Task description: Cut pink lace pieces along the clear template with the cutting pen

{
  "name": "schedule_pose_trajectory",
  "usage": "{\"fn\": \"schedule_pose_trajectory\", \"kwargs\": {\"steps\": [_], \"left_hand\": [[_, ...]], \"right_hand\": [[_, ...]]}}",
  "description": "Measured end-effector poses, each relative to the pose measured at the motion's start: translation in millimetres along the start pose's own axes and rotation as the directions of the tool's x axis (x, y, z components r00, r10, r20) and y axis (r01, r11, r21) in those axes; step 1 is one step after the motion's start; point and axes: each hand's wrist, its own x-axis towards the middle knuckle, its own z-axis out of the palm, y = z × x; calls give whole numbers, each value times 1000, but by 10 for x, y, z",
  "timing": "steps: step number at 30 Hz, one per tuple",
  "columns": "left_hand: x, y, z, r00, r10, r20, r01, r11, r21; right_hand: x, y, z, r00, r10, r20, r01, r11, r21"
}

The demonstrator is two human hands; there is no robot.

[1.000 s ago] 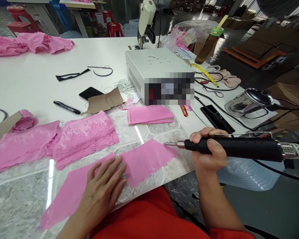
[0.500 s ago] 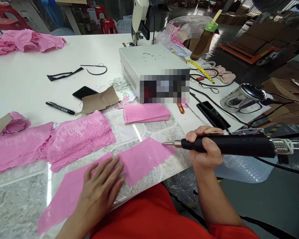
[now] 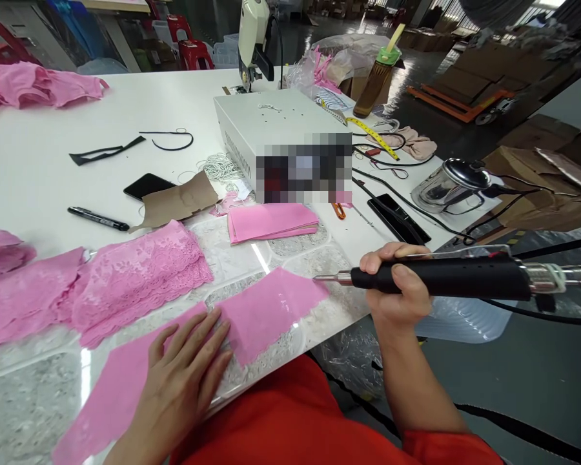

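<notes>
My left hand lies flat with fingers stretched out, its fingertips between two pink fabric pieces. Under the palm and fingers is the left pink piece, partly covered by the hand. The right pink fabric piece has a scalloped lower edge and lies spread just beyond my fingertips. My right hand is wrapped round a black handheld tool with a thin metal tip. That tip points left and is at the upper right edge of the right piece; whether it touches the fabric I cannot tell.
Pink lace fabric lies at left, and folded pink pieces sit before a grey box. A marker, a phone, brown cardboard, an orange-handled tool and a metal cup stand or lie about. Cables run at right.
The view has turned slightly right, so the table things appear further left. The tool tip sits slightly further right along the fabric edge. Both hands keep their poses.
</notes>
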Motion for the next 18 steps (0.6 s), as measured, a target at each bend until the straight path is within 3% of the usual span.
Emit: {"fn": "schedule_pose_trajectory", "kwargs": {"steps": [5, 14, 18], "left_hand": [[16, 11, -13, 1000, -4, -7, 4, 1000, -3], [10, 6, -16, 1000, 20, -2, -20, 1000, 3], [39, 79, -112, 1000, 19, -5, -20, 999, -30]], "right_hand": [[4, -81, -115, 1000, -15, -26, 15, 999, -30], [-22, -58, -147, 999, -7, 40, 8, 999, -35], [13, -64, -174, 1000, -26, -11, 26, 999, -36]]}}
